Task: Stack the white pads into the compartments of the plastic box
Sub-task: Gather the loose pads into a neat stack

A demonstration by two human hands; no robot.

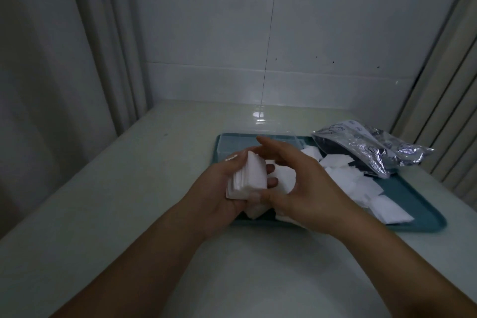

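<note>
1. hands meet over the near left part of a teal tray (pixel 413 217), which sits on a pale counter (pixel 129 188).
2. left hand (pixel 219 188) grips a thick stack of pads (pixel 247 175): thumb along the stack's far left edge, fingers curled under and round it, two fingertips showing past its right side.
3. right hand (pixel 296 188) is mostly spread; its fingers reach out over the top of the stack, relaxed and nearly straight, while its thumb tip presses against the stack's near corner. it does not close round anything that i can see.
4. the stack is held tilted, its layered edges facing the camera, the sheets square, white and roughly lined up, with the lower ones fanned out a little at the near left.
5. loose pads (pixel 361 188) lie scattered in an overlapping heap across the middle and right of the tray, some hidden under the right hand and wrist.
6. a clear plastic box (pixel 278 137) stands at the far left of the tray, behind the hands; only its transparent rim and walls show, and its compartments cannot be made out in the dim light.
7. a crumpled silvery bag (pixel 374 150) with a dark printed pattern lies on the tray's far right corner, partly over its edge and touching the nearest loose pads.
8. white tiled wall (pixel 258 33) rises behind the counter.
</note>
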